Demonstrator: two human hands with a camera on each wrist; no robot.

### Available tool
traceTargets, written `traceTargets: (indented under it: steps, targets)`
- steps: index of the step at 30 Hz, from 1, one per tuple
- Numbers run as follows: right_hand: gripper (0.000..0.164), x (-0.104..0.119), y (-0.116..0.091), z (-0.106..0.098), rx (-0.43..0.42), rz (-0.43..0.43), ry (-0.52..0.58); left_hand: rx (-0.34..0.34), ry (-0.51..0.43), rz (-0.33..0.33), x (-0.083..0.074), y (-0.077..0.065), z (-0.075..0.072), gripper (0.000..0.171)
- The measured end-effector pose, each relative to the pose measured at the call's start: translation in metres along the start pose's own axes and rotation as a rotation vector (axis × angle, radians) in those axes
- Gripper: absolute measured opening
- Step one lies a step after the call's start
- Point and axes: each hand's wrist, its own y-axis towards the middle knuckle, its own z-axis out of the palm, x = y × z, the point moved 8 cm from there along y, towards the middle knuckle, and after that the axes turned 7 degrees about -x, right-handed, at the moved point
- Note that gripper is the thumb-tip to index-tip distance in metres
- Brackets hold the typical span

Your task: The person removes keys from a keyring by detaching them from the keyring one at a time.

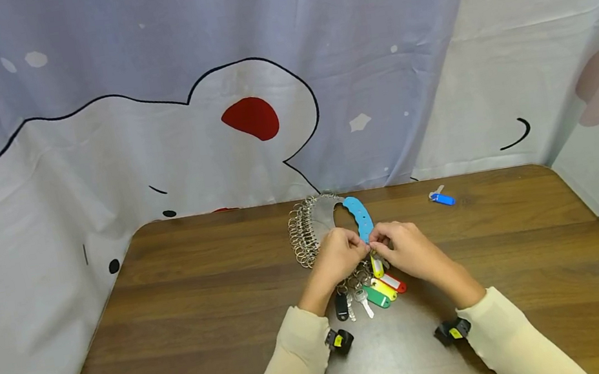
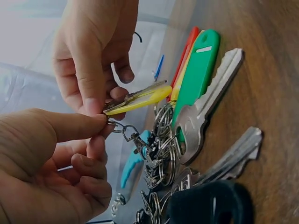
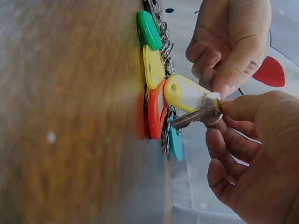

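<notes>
Above the table both hands meet at a split ring (image 2: 115, 123). My left hand (image 1: 339, 250) pinches it between thumb and forefinger. My right hand (image 1: 408, 249) pinches the near end of a yellow key tag (image 3: 180, 92) and the head of its silver key (image 3: 198, 116). Just beyond the fingertips lies a key holder: a grey metal plate (image 1: 322, 217) with a blue handle (image 1: 359, 215) and rows of clasp rings (image 1: 301, 234). Along its near end hang a green tag (image 2: 198, 70), a red tag (image 3: 156, 112), another yellow tag (image 3: 153, 67), a black tag (image 1: 341, 306) and silver keys (image 1: 363, 303).
A separate key with a blue tag (image 1: 443, 198) lies at the back right of the wooden table (image 1: 207, 306). Behind the table's far edge hangs a printed curtain (image 1: 358, 40). Each wrist wears a small black camera (image 1: 340, 341).
</notes>
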Motion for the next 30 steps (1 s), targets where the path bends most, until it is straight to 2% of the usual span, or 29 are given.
traceTargets:
  steps: [7,11,16,19,25,30]
  targets:
    - [0.008,0.0015,0.0010,-0.0022,-0.032,-0.040,0.010,0.016,0.034,0.089,-0.0065,0.0001,-0.0010,0.017]
    - [0.008,-0.0006,0.0018,-0.0025,-0.047,-0.031,-0.001,0.027,0.054,0.130,-0.0086,0.0000,-0.0023,0.011]
    - [0.007,-0.0027,0.0014,-0.0014,-0.041,-0.006,0.004,0.042,0.043,0.102,-0.0063,-0.0005,-0.0025,0.010]
    - [0.007,-0.0018,0.0008,-0.0009,-0.040,-0.020,0.007,0.051,0.018,0.076,-0.0050,-0.0011,-0.0013,0.013]
    - [0.007,0.0011,-0.0006,-0.0004,-0.028,-0.054,-0.002,0.043,-0.027,0.074,-0.0038,-0.0016,0.0005,0.013]
    - [0.008,-0.0010,-0.0014,-0.0013,-0.030,-0.038,-0.009,0.034,-0.024,0.070,-0.0027,-0.0005,0.0000,0.008]
